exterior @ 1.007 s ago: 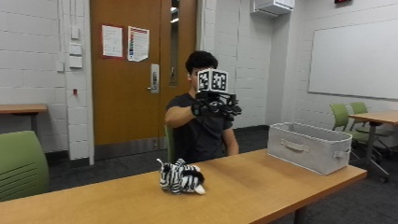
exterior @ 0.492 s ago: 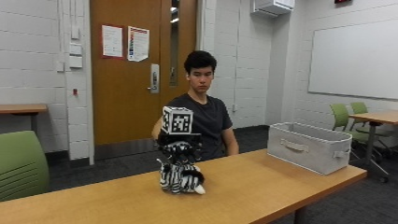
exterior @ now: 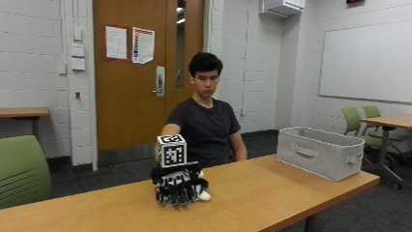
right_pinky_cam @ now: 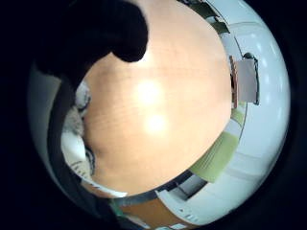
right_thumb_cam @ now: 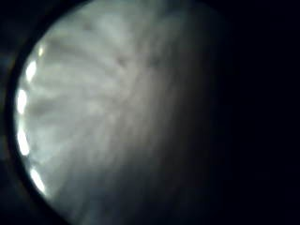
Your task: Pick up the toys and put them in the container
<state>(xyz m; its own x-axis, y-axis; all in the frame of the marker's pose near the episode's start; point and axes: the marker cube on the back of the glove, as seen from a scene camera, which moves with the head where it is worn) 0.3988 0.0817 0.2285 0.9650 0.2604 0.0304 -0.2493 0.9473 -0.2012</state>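
Note:
My gloved right hand [exterior: 179,186] is down on the zebra plush toy [exterior: 204,195] at the middle of the wooden table [exterior: 277,193]. Its fingers curl over and round the toy, so only a small white part shows at the hand's side. Pale fur of the toy [right_thumb_cam: 103,108] fills the thumb side palm view. In the little finger side view, striped plush [right_pinky_cam: 74,129] sits beside the bare tabletop [right_pinky_cam: 158,110], with a black fingertip [right_pinky_cam: 110,28] over it. The grey fabric container [exterior: 318,152] stands at the table's right end, well apart from the hand.
A green chair [exterior: 22,169] stands at the left near the table. Behind the container are another table [exterior: 389,122] and green chairs [exterior: 355,121]. The table's front edge [exterior: 309,212] runs close to the hand.
My hand came down from chest height onto the zebra toy and now covers it with its fingers wrapped round. The toy has stayed in place on the table.

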